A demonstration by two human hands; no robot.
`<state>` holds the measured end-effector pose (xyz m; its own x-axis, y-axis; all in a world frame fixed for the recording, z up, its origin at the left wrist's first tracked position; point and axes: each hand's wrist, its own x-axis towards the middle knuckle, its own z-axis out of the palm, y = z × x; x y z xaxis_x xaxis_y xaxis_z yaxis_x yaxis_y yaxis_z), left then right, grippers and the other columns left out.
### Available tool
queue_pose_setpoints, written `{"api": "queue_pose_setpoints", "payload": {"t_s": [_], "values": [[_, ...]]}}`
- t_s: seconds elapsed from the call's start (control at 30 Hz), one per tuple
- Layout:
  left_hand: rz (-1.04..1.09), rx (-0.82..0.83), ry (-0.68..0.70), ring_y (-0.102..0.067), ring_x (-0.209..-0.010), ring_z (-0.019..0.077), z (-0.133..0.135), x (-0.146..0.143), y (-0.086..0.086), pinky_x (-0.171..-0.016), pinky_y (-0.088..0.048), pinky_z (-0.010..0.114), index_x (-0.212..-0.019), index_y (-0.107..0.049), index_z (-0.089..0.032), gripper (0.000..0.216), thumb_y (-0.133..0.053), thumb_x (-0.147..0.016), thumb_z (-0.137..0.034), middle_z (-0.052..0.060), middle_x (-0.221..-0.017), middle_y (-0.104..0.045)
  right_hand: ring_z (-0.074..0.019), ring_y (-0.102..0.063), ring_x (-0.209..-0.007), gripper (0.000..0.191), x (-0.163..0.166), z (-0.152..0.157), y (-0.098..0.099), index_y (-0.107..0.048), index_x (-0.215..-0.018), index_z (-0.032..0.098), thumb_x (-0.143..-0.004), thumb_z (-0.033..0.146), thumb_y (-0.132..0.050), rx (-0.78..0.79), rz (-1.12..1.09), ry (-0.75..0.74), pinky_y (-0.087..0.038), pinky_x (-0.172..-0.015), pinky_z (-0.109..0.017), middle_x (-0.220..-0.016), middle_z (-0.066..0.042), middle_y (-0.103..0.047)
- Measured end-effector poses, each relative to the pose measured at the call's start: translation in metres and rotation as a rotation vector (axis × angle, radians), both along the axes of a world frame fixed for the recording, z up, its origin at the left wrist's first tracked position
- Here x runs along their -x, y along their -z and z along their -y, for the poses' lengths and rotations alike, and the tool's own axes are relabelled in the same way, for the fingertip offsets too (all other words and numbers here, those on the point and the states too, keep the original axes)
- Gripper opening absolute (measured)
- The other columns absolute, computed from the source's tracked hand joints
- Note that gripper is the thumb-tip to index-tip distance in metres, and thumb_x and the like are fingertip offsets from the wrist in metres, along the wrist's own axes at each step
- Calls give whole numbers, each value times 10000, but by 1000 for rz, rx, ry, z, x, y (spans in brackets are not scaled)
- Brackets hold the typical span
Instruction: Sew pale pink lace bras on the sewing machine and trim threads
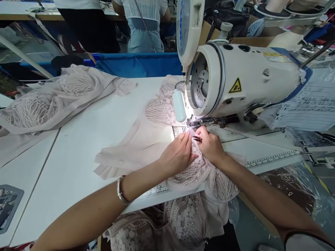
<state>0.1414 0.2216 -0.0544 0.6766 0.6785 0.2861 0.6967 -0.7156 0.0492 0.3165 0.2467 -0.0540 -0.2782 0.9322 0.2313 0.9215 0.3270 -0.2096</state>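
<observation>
My left hand [176, 153] is closed, pinching the edge of a pale pink lace bra [190, 174] just in front of the sewing machine's needle. Opposite it, my right hand [210, 144] is closed around small dark thread snips [196, 138], whose tips point at the pinched edge. Some of the snips is hidden by my fingers. The bra's lace cups hang over the table's front edge, and more of the pale fabric [136, 150] spreads to the left. A lit sewing machine [251, 76] stands right behind both hands.
More lace bras [49, 97] lie at the left of the white table [75, 146], and another lace bra [183, 219] is below its front edge. A narrow tape [264, 139] runs in from the right. Two people stand at a far bench.
</observation>
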Motion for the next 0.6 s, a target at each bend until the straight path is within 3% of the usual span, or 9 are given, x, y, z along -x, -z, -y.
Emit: {"api": "queue_pose_setpoints", "payload": {"t_s": [0.23, 0.43, 0.6], "values": [[-16, 84, -14, -553, -1246, 372, -5, 3, -11, -996, -433, 495, -1203, -631, -36, 517, -501, -1002, -494, 277, -1450, -543, -195, -663, -756, 298, -1, 3, -1, -713, -1029, 146, -1027, 207, -421, -133, 80, -173, -424, -689, -277, -898, -105, -755], [31, 87, -28, -543, -1226, 345, -8, 5, -8, -1005, -387, 465, -1377, -511, -10, 613, -456, -1010, -497, 238, -1437, -566, -191, -635, -714, 398, -3, 5, -2, -762, -1024, 147, -1037, 202, -368, -153, 139, -198, -422, -669, -284, -767, -88, -703], [16, 86, -35, -530, -1253, 351, -8, 6, -6, -1049, -354, 478, -1392, -503, -1, 635, -447, -1013, -507, 236, -1449, -557, -187, -621, -685, 428, -2, 6, -4, -729, -1228, 131, -991, 131, -373, -125, 193, -202, -407, -629, -285, -723, -71, -676]]}}
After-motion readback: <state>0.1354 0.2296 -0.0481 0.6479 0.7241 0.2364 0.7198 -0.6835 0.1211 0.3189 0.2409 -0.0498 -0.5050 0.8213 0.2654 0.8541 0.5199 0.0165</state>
